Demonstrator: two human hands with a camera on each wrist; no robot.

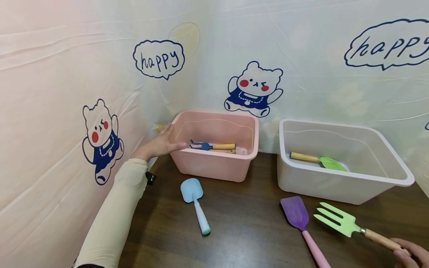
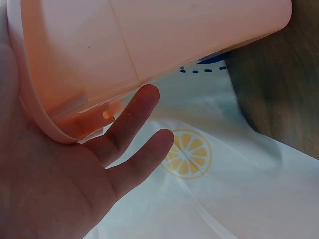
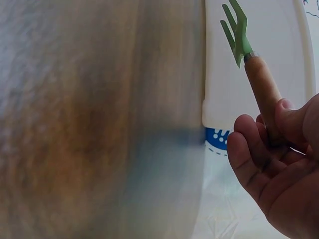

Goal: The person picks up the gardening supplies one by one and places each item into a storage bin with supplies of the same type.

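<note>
My left hand [image 1: 160, 144] rests on the left corner of a pink plastic bin [image 1: 211, 165], its thumb lying over the front rim. In the left wrist view, two extended fingers [image 2: 130, 124] show beneath the rim. At the lower right, my right hand [image 1: 410, 253] grips the wooden handle end of a light green garden hand fork [image 1: 345, 223], tines pointing left. The right wrist view shows the thumb [image 3: 294, 119] against that handle. Just left of the fork lies a purple shovel [image 1: 295, 212] with a pink handle.
Inside the pink bin lies a blue hand rake [image 1: 204, 145] with a yellow handle. A grey-white bin [image 1: 315, 182] at the right holds a green trowel [image 1: 331, 163]. A light blue shovel [image 1: 192, 190] lies before the pink bin. A printed curtain [image 1: 207, 48] hangs behind.
</note>
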